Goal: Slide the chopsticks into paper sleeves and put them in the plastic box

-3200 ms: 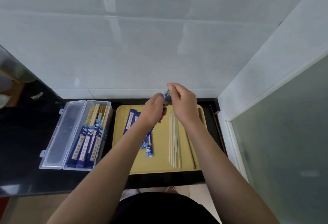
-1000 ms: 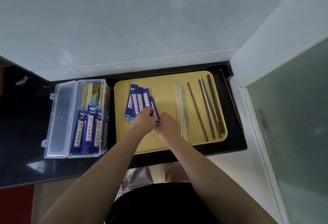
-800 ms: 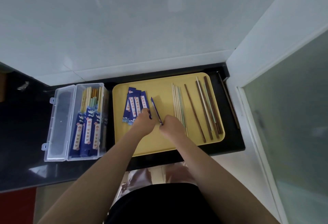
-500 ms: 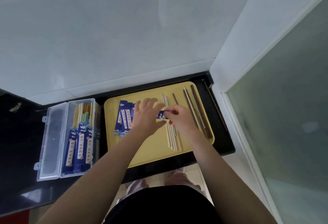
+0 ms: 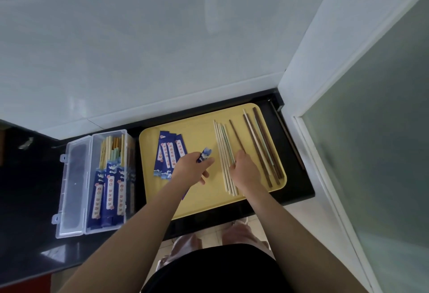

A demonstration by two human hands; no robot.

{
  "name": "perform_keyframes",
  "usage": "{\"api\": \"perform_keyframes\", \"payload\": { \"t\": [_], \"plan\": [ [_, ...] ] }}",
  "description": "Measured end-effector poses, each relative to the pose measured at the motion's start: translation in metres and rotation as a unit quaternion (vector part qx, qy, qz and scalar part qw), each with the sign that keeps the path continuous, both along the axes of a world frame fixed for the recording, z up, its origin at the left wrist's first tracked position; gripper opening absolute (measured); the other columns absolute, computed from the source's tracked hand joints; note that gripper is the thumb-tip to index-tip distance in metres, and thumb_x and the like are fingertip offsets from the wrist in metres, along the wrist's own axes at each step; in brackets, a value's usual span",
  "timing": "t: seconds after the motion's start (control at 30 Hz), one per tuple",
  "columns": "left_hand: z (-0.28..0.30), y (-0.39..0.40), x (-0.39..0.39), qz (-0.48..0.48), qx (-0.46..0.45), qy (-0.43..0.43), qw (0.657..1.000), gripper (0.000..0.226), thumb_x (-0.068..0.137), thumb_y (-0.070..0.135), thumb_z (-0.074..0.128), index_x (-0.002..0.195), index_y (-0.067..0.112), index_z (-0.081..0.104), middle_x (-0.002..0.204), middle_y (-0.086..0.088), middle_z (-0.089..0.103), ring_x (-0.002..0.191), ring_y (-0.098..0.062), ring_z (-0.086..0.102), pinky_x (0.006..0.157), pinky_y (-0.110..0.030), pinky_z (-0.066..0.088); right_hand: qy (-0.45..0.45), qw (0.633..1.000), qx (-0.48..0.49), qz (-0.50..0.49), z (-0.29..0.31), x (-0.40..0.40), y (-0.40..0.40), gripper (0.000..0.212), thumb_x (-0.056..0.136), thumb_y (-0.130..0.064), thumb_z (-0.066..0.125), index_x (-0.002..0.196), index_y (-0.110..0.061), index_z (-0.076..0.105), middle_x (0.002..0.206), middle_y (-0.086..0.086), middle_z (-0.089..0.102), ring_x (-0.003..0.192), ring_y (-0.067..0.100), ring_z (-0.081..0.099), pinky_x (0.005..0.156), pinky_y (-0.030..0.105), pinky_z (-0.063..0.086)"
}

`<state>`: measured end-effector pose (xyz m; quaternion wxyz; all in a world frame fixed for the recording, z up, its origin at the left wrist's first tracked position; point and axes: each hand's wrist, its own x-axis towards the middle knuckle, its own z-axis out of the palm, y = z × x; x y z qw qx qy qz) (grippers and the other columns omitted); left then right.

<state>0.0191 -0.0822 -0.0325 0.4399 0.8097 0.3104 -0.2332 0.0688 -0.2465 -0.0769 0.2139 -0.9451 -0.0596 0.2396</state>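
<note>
A black counter (image 5: 34, 176) holds a yellow tray (image 5: 204, 197) and, left of it, an open plastic box (image 5: 74, 183) with sleeved chopsticks inside. Blue sleeves (image 5: 168, 155) lie on the tray's left, bare chopsticks (image 5: 221, 144) on its right. The left hand (image 5: 192, 168) grips one sleeve (image 5: 204, 155). The right hand (image 5: 243, 168) curls its fingers onto the pale chopsticks.

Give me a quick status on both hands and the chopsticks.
Left hand holds a blue sleeve. Right hand picking at pale chopsticks on the yellow tray. Nothing in the way.
</note>
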Motion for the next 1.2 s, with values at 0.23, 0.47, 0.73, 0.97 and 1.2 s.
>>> {"api": "perform_keyframes", "payload": {
  "t": [0.23,0.47,0.73,0.97,1.2],
  "plan": [
    [-0.002,-0.004,0.002,0.026,-0.04,0.005,0.999,0.021,0.093,0.03,0.069,0.096,0.01,0.063,0.076,-0.003,0.074,0.055,-0.016,0.07,0.064,-0.032,0.058,-0.024,0.996,-0.078,0.032,0.005,0.004,0.005,0.017,0.101,-0.021,0.058,0.115,-0.011,0.056,0.089,0.0,0.059,0.073,0.016,0.057,0.063,0.026,0.044],
    [-0.004,-0.004,0.007,-0.017,-0.001,0.004,1.0,0.029,0.088,0.037,0.072,0.092,0.011,0.061,0.074,-0.002,0.062,0.06,-0.013,0.057,0.062,-0.024,0.046,-0.027,0.999,-0.03,-0.025,0.022,0.015,0.01,0.01,0.1,-0.022,0.059,0.102,-0.013,0.062,0.082,-0.004,0.06,0.071,0.012,0.061,0.061,0.025,0.047],
    [-0.007,0.0,0.009,-0.014,0.006,-0.011,1.0,0.029,0.089,0.042,0.069,0.088,0.014,0.063,0.076,-0.002,0.057,0.072,-0.016,0.052,0.067,-0.029,0.041,0.015,0.859,0.41,-0.307,0.103,0.044,-0.008,0.012,0.098,-0.022,0.065,0.106,-0.014,0.068,0.087,0.002,0.07,0.067,0.007,0.065,0.065,0.022,0.059],
    [-0.001,-0.005,0.009,-0.016,-0.01,-0.033,0.999,0.03,0.091,0.042,0.067,0.093,0.011,0.065,0.074,0.0,0.057,0.066,-0.014,0.052,0.063,-0.03,0.044,-0.018,0.846,0.438,-0.302,0.118,0.052,-0.01,0.018,0.104,-0.026,0.054,0.102,-0.012,0.065,0.077,0.005,0.065,0.063,0.012,0.061,0.06,0.022,0.055],
    [0.004,-0.013,0.014,-0.024,-0.033,-0.058,0.997,0.024,0.093,0.036,0.065,0.096,0.013,0.067,0.079,-0.001,0.061,0.072,-0.014,0.054,0.071,-0.03,0.048,-0.034,0.87,0.413,-0.268,0.111,0.047,-0.006,0.017,0.105,-0.027,0.053,0.103,-0.014,0.064,0.076,0.004,0.066,0.063,0.011,0.064,0.063,0.021,0.057]
  ]
}}
